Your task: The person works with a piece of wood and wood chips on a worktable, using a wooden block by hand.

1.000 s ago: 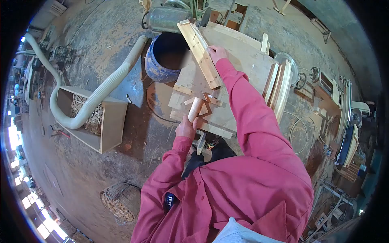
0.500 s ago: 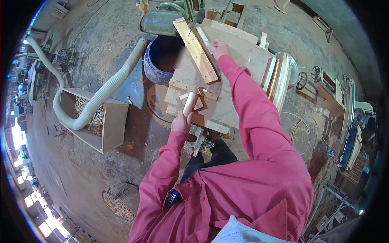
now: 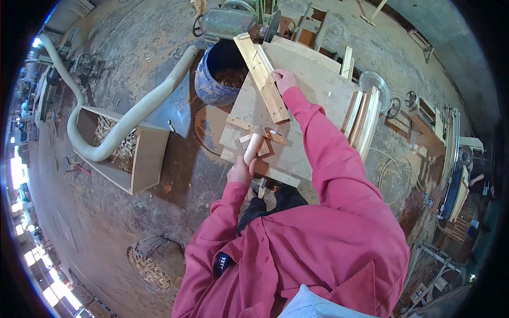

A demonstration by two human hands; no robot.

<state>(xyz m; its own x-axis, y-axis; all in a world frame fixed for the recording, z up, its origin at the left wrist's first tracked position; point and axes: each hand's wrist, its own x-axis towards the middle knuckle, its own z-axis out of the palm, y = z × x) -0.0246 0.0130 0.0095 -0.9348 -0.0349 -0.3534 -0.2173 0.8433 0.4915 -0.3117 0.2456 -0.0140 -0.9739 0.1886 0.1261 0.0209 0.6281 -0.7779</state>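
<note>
My left hand is closed round the lower end of a pale, rounded wooden piece near the front left edge of the worktable. Beside that piece lie small wooden blocks and strips. Up the table, my right hand has its fingers bent against a light wooden strip, which lies along a long board set at a slant. The strip is partly hidden by the board and my fingers. A round blade or disc stands at the table's far edge.
A blue drum stands left of the table, under a green machine. A ribbed hose runs over a wooden box of offcuts. Long strips lie on the table's right side. A wire basket holds wood scraps.
The slanted board has shifted slightly right and down in view with the table and drum. My right hand is a little lower in view. My left hand still holds the rounded piece.
</note>
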